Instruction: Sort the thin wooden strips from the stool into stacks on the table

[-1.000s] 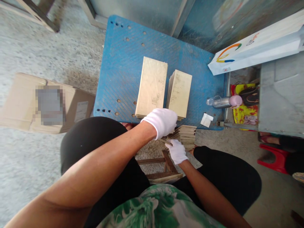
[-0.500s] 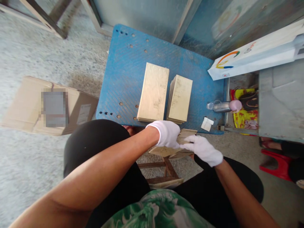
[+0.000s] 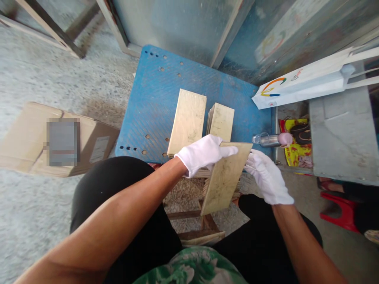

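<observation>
Both my hands wear white gloves and hold one beige tile [image 3: 225, 177] up, face toward me, above my lap. My left hand [image 3: 204, 153] grips its upper left edge, fingers laid over the top. My right hand [image 3: 266, 177] holds its right edge. Behind the tile, two stacks of the same tiles lie on a blue pallet [image 3: 154, 102]: a left stack [image 3: 187, 121] and a right stack [image 3: 220, 120]. A lower pile of tiles [image 3: 204, 172] rests on a wooden stool [image 3: 204, 221] between my knees, mostly hidden by the held tile.
A flattened cardboard box [image 3: 35, 138] lies on the concrete floor at left. A metal bottle with a pink cap [image 3: 274, 139] lies at the pallet's right edge, near a white paper bag [image 3: 308, 79], a grey block [image 3: 343, 138] and a red stool [image 3: 340, 213].
The tile came off the pile on the stool, flat at first, and now stands tilted up facing me. My right hand moved from the pile to the tile's right edge.
</observation>
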A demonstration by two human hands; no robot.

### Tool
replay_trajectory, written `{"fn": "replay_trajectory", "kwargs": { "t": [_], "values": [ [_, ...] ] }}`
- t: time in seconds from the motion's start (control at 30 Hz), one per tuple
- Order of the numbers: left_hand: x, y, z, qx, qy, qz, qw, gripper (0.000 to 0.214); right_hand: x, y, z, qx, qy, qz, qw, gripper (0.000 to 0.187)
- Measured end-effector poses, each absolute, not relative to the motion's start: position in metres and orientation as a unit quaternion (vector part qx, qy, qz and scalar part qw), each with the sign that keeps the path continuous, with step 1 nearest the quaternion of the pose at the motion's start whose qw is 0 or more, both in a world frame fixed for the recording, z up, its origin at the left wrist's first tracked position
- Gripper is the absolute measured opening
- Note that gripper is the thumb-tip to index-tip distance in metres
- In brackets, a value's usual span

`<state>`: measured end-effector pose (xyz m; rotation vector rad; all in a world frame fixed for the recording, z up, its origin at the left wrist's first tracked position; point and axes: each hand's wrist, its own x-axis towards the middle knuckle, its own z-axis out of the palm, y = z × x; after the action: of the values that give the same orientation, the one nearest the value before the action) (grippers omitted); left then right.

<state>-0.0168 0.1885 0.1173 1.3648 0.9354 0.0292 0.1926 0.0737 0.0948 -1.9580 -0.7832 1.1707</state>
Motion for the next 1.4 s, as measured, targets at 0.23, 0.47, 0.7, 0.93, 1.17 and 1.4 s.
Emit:
{"fn": "replay_trajectory", "kwargs": {
  "t": [0.23,0.47,0.7,0.93,1.17,1.4],
  "values": [
    [-0.012,0.188,0.108,0.529,0.476,0.043,0.701,0.036,0.121,0.034,0.073,-0.85,-0.405,0.31,0.133,0.134],
    [-0.007,0.184,0.102,0.498,0.504,0.097,0.699,0.037,0.094,0.047,0.072,-0.873,-0.437,0.205,0.075,0.133],
    [-0.011,0.192,0.109,0.567,0.523,0.143,0.62,0.044,0.13,0.101,0.069,-0.875,-0.424,0.21,0.102,0.117],
    [-0.017,0.179,0.111,0.747,0.452,-0.015,0.488,0.038,0.171,0.184,0.04,-0.886,-0.39,0.237,0.081,0.109],
    [-0.013,0.161,0.126,0.828,0.345,-0.171,0.409,0.029,0.158,0.228,0.018,-0.909,-0.356,0.217,0.009,0.14],
    [-0.013,0.153,0.121,0.839,0.335,-0.164,0.395,0.023,0.141,0.239,0.007,-0.916,-0.342,0.207,-0.037,0.144]
  ]
}}
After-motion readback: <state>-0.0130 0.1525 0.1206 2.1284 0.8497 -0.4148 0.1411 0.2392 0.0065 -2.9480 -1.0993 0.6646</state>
